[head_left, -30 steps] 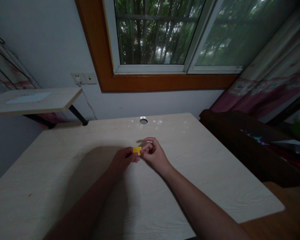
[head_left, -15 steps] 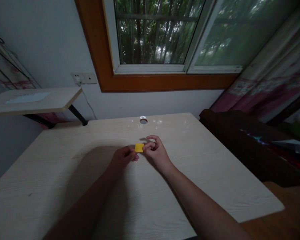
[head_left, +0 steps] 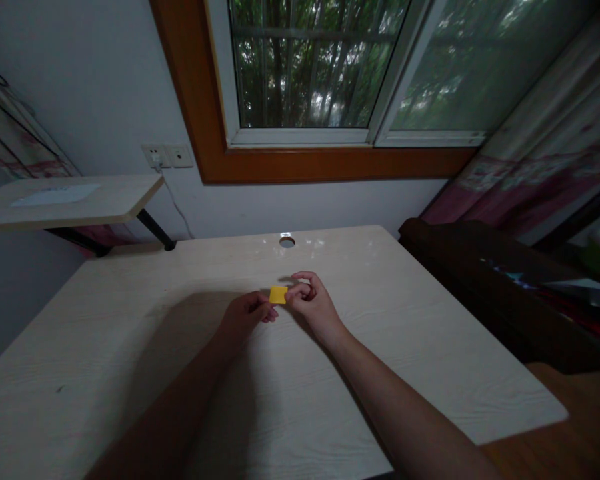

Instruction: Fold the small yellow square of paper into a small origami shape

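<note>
Our left hand [head_left: 246, 315] pinches the yellow square [head_left: 278, 295] near its lower left corner; our right hand [head_left: 317, 307] pinches its right edge.

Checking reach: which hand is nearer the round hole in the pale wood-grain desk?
Right: right hand is in front of the hole, slightly right; left hand is farther, front-left.

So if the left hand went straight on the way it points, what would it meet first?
Most likely the yellow square, pinched by the right hand; whether the left hand touches it is unclear.
</note>
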A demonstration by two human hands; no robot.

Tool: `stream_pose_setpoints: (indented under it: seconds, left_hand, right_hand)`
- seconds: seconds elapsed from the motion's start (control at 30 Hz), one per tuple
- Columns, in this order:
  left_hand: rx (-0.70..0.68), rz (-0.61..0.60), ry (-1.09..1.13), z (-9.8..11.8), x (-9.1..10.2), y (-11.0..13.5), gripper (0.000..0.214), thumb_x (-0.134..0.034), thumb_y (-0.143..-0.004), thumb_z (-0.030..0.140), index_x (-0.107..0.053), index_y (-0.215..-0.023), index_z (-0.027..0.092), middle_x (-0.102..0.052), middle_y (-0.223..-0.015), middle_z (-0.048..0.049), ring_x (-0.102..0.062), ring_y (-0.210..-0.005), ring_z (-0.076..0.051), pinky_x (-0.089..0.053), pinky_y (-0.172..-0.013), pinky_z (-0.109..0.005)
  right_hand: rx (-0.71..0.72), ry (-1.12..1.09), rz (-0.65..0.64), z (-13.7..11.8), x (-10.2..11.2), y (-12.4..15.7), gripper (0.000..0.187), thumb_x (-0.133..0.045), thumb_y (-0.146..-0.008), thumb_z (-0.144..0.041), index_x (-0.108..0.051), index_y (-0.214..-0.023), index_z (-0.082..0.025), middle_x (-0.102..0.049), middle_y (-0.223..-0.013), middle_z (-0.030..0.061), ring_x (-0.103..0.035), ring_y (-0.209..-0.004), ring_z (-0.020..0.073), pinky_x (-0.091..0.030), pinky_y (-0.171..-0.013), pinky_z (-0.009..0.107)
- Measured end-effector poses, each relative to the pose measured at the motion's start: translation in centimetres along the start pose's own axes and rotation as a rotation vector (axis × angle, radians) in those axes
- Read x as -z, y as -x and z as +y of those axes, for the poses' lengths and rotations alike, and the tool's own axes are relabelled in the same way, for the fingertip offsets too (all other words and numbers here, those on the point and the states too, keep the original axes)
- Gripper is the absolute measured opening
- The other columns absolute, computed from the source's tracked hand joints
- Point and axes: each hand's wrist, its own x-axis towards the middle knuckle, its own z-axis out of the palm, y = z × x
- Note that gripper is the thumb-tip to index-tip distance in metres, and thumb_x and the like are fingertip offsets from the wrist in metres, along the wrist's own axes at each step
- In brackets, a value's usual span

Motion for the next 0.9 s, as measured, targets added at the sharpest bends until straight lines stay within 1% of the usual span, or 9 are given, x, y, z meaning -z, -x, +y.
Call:
stream_pose_setpoints:
  seconds: [0.17, 0.43, 0.53, 0.67, 0.9]
  left_hand:
    - [0.014, 0.000, 0.008, 0.3, -0.1, 0.0, 0.021, -0.063, -0.077, 0.034, -0.067, -0.074, 0.014, -0.070, -0.067, -0.0041, -0.064, -0.061, -0.014, -0.050, -0.062, -0.025]
    - [-0.014, 0.019, -0.006, -0.7, 0.0, -0.2, 0.015, -0.063, -0.077, 0.029, -0.065, -0.077, 0.015, -0.071, -0.071, -0.0042, -0.064, -0.064, -0.014, -0.051, -0.063, -0.026]
    - [-0.051, -0.007, -0.019, -1.1, 0.1, -0.2, 0.015, -0.063, -0.077, 0.030, -0.065, -0.080, 0.015, -0.072, -0.075, -0.0045, -0.065, -0.066, -0.015, -0.051, -0.064, -0.026]
    - [-0.059, -0.039, -0.088, -1.3, 0.2, -0.3, 0.016, -0.065, -0.077, 0.032, -0.065, -0.078, 0.016, -0.071, -0.075, -0.0035, -0.064, -0.068, -0.015, -0.050, -0.066, -0.026]
    - [-0.030, -0.015, -0.094, -1.2, 0.2, -0.3, 0.019, -0.068, -0.074, 0.035, -0.066, -0.077, 0.016, -0.070, -0.072, -0.0028, -0.062, -0.065, -0.014, -0.049, -0.064, -0.025]
  right_hand:
    - [0.015, 0.010, 0.007, 0.4, 0.2, -0.1, 0.042, -0.071, -0.068, -0.019, -0.051, -0.104, -0.022, -0.066, -0.066, -0.0041, -0.060, -0.060, 0.0122, -0.050, -0.067, 0.028]
    - [0.002, -0.001, 0.041, 0.1, 0.1, 0.0, 0.039, -0.071, -0.067, -0.017, -0.052, -0.101, -0.021, -0.066, -0.066, -0.0040, -0.058, -0.060, 0.0107, -0.048, -0.068, 0.026]
    - [0.002, 0.011, 0.025, 0.0, 0.2, 0.0, 0.037, -0.071, -0.068, -0.017, -0.053, -0.100, -0.021, -0.065, -0.066, -0.0037, -0.059, -0.061, 0.0116, -0.048, -0.069, 0.027]
    - [0.008, 0.017, -0.013, 0.0, 0.1, 0.0, 0.036, -0.071, -0.069, -0.019, -0.054, -0.101, -0.021, -0.066, -0.067, -0.0032, -0.060, -0.062, 0.0122, -0.048, -0.069, 0.027]
    - [0.014, 0.038, -0.016, -0.2, 0.0, 0.1, 0.037, -0.071, -0.070, -0.021, -0.054, -0.103, -0.022, -0.065, -0.067, -0.0031, -0.060, -0.062, 0.0129, -0.048, -0.068, 0.028]
